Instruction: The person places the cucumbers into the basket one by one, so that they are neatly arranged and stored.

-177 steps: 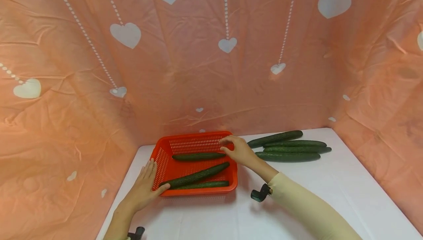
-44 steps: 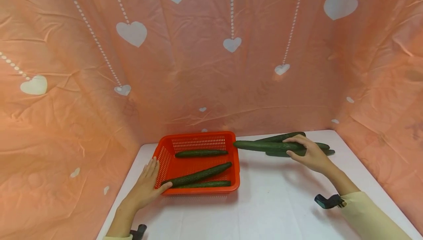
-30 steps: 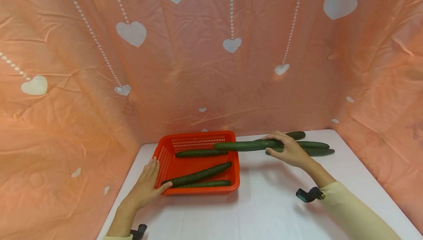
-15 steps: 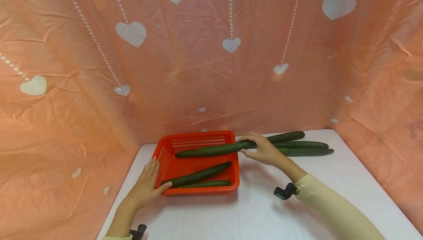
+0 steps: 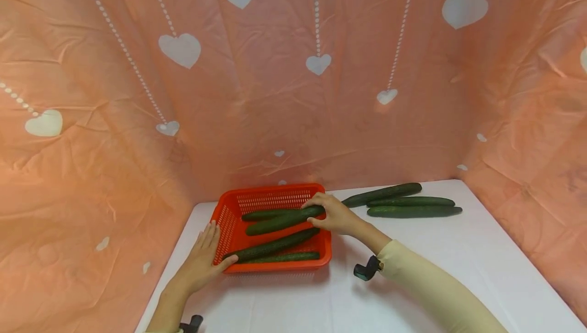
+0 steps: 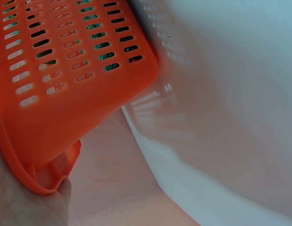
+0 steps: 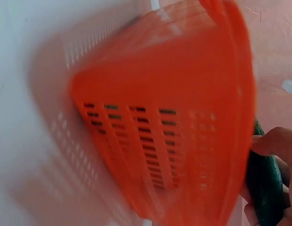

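My right hand (image 5: 337,216) grips a dark green cucumber (image 5: 274,223) by its right end, over the right rim of a red plastic basket (image 5: 275,267). The cucumber slants down to the left inside the basket, partly over another cucumber (image 5: 262,214) at the back. Two more lie at the front, a long cucumber (image 5: 279,244) and one (image 5: 293,257) partly hidden behind it. My left hand (image 5: 199,259) rests on the basket's left rim, fingers straight, thumb at the front corner. In the right wrist view, fingers curl round the cucumber (image 7: 264,188) beyond the basket wall (image 7: 155,141).
Three cucumbers lie right of the basket on the white table (image 5: 399,272): one cucumber (image 5: 385,194) slants behind, with two others (image 5: 410,201) side by side. A pink curtain (image 5: 257,93) with white hearts surrounds the back and sides.
My right hand has picked up a cucumber from the pile on the right and carried it leftward into the basket, its left end now lowered. My left hand has stayed on the rim.
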{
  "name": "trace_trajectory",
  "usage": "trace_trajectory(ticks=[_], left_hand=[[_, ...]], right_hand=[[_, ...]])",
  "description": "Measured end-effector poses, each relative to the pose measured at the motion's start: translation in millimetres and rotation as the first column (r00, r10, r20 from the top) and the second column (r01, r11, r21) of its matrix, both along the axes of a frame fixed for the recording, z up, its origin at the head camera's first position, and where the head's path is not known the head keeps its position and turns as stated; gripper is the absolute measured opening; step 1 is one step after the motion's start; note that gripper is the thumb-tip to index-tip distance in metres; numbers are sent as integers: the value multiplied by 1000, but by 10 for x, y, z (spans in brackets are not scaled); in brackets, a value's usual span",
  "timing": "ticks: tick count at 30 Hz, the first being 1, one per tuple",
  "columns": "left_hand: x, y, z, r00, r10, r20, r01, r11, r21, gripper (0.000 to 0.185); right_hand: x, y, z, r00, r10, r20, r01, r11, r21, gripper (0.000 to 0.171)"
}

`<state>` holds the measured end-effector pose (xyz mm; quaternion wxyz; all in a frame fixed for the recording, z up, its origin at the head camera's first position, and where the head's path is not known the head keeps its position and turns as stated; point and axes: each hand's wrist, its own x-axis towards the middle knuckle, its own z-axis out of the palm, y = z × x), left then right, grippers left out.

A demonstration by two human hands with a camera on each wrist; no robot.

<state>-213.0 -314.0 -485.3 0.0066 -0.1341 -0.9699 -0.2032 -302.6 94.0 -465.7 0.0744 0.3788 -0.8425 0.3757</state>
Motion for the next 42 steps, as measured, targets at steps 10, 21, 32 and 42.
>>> trace_trajectory(ticks=[10,21,32,42], left_hand=[[16,8,12,1000,5,-11,-5,1000,-5,108],[16,2,4,1000,-1,-13,1,1000,1,108],[22,5,13,1000,-4,-18,4,1000,6,108],[20,14,28,1000,-1,-11,1,1000,-5,108]], right_hand=[[26,-294,-51,999,6,37,-10,995,99,31],[29,-543,-96,994,1,110,-15,992,126,31],[-7,-589,-151,991,-3,133,-13,993,118,31],[28,-371,-127,996,-50,79,53,998,-37,33]])
